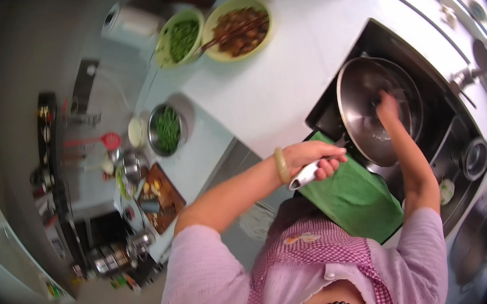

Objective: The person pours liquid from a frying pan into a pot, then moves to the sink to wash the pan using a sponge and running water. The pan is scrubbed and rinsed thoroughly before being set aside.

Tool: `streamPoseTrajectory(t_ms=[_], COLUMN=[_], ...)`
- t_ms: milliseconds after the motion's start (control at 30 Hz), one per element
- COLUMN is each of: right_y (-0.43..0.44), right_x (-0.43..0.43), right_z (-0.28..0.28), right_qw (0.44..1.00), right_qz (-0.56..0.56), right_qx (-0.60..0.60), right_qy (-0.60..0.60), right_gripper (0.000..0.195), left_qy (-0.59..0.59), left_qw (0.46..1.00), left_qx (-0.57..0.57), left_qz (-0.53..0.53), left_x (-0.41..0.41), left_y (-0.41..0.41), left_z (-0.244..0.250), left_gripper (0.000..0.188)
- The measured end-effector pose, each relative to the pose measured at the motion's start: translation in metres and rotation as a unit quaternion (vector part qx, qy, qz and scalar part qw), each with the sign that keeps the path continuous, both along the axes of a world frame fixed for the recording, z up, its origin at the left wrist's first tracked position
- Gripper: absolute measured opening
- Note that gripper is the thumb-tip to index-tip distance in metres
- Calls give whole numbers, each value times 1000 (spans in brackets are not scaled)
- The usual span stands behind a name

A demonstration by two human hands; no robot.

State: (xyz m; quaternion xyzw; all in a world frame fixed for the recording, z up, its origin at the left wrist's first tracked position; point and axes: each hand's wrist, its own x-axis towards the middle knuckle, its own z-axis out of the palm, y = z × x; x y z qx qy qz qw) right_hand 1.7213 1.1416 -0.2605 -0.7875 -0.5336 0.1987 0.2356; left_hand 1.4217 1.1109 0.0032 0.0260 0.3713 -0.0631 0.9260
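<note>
My left hand (318,158) is closed around the silver-and-white handle (307,175) of a large metal wok (366,136). The wok is tilted inside the dark sink (362,39). Down in its bowl is my right hand (387,107), blurred, beside the inner surface. A small dark spot shows at its fingers, and I cannot tell whether they grip anything. A second round rim (416,97) shows behind the wok. Under my left hand, a green cloth (346,194) drapes over the sink's front edge.
The faucet (464,77) reaches in from the right, near a sink strainer (475,159). On the white counter (235,93) stand a bowl of brown food (238,28) with chopsticks, a bowl of chopped greens (182,40) and a metal bowl of greens (167,129). Left is a wooden cutting board (170,207).
</note>
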Motion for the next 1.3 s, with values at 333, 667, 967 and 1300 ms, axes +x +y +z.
streamPoseTrajectory(t_ms=[333,667,967,1300], right_y=[43,-23,70,-58], right_x=[-34,-53,-41,20], right_z=[22,93,80,92], right_qw=[984,969,965,985], right_qz=[106,55,-93,-105], right_qx=[113,127,235,-127], right_qy=[88,205,70,50], right_gripper=[35,25,34,18], left_qy=[38,6,133,181], left_qw=[999,1000,974,945], left_qx=[16,19,169,261], left_qz=[7,3,-73,-76], left_x=[5,2,44,59], left_y=[-5,-2,-38,-56], left_z=[8,8,61,97], left_gripper=[21,13,11,13])
